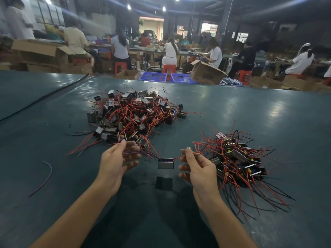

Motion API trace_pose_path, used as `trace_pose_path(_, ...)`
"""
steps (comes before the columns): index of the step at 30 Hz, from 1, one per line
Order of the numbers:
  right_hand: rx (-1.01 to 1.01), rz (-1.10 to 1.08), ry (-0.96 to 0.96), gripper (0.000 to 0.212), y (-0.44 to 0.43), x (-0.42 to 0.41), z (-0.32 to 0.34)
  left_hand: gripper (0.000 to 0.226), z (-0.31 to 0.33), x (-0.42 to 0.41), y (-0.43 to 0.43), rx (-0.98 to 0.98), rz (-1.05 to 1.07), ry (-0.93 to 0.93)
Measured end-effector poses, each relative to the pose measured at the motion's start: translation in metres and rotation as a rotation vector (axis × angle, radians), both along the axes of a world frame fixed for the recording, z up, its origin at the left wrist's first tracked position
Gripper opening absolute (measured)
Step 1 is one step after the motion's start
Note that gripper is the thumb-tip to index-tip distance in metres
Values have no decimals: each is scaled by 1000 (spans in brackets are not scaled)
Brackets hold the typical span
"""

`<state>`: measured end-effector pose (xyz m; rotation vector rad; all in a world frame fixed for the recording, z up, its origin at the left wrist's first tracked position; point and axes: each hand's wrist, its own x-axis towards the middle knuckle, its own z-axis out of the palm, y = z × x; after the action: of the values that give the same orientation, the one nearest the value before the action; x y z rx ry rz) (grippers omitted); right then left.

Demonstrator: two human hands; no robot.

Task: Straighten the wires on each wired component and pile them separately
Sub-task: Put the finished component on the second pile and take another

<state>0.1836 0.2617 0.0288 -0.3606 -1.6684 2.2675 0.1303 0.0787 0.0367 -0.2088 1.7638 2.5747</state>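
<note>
Dim workshop space fills the background, with people seated on red stools (169,68) among cardboard boxes (206,72) and blue crates (152,76). Up front runs a dark green bench (250,108).

One wired component (165,164) hangs above the bench between the two hands, its shadow on the bench just beneath. Its long axis runs left to right, its flat metal face turned toward the camera. Leads leave its top edge and run out to either side.

The left hand (116,162) has its fingers loosely curled round the dark wires (143,153) coming off the component's left end; this hand is blurred, so the exact grip is unclear. The right hand (196,167) pinches the red wire (179,157) from the right end between thumb and forefinger, its other fingers curled below.

Beyond the left hand lies a tangled pile (136,113) of components, their wires crossing every way. Just beside the right hand sits a second pile (238,158), its wires mostly fanning outward. A loose red wire (47,176) lies alone on the bench at the left.
</note>
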Motion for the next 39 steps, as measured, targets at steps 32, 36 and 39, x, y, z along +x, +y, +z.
trace_pose_path(32,946,258,17,33,-33,-36,-4,26,7,6,-17,-1616,111,565)
trace_pose_path(36,1532,409,-66,32,-57,-50,-14,33,8,3,-21,-1959,101,405)
trace_pose_path(39,1582,266,-54,29,-63,-52,-14,32,3,6,-16,-1992,59,354)
